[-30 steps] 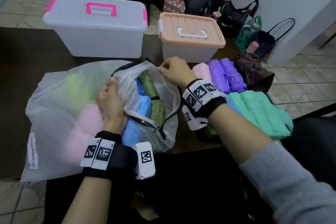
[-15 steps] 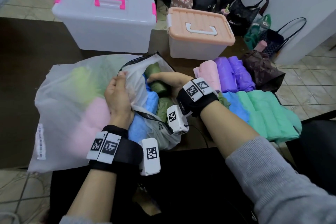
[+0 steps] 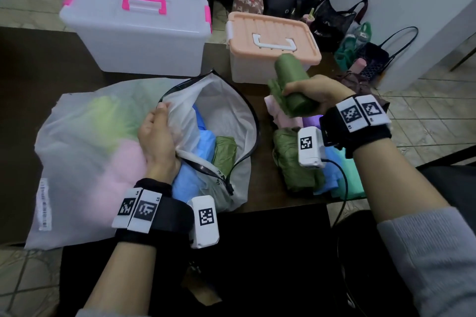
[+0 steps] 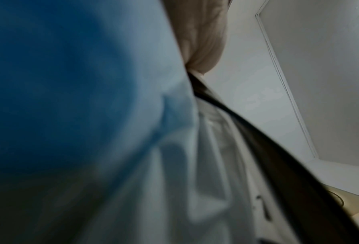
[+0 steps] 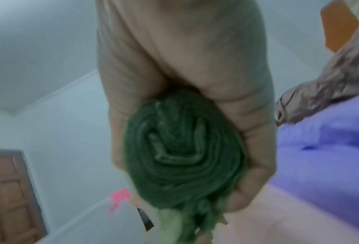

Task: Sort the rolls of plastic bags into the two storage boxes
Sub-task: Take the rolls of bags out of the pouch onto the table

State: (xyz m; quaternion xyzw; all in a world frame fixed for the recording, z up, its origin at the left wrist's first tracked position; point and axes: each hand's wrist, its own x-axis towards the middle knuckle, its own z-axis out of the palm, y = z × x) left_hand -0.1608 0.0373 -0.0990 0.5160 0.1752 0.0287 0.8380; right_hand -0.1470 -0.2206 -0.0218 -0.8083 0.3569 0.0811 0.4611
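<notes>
Green roll (image 3: 292,85) sits in my right hand (image 3: 313,95), fingers wrapped round it, right of centre in the head view, in front of the peach-lidded box (image 3: 273,41). My left hand (image 3: 157,136) pinches the open edge of the zip bag (image 3: 85,162) at centre left. More rolls (image 3: 206,147) lie inside it. At the upper left stands the pink-handled box (image 3: 139,31).

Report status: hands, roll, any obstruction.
Left hand holds zip bag open. Right hand grips dark green roll. Both storage boxes' lids shut.
</notes>
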